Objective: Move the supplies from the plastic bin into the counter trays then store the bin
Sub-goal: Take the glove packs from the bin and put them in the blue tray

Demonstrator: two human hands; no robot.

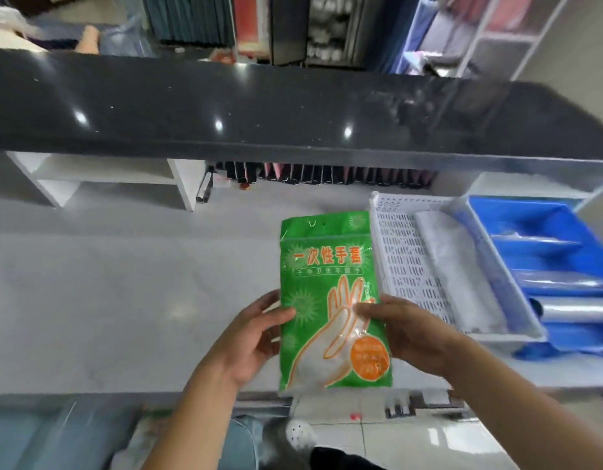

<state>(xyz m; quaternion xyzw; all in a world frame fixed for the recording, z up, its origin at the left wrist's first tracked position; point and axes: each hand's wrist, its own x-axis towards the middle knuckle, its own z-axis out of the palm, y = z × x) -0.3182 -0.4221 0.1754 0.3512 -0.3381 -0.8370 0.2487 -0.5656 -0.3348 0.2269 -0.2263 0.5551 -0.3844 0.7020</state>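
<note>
Green glove packet (pixel 330 300), upright between left hand (pixel 256 337), right hand (pixel 405 334) grip

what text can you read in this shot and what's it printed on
"一次性手套": large orange heading on the green glove packet, held by the left hand and right hand.
Small white line under the heading: too blurred to read for certain.
Orange circle at the packet's lower right: blurred, unreadable.
White tray and blue tray: no text visible.

Both hands, left (pixel 256 337) and right (pixel 408 334), forward, thumbs on top, fingers seemingly curled beneath.
</note>
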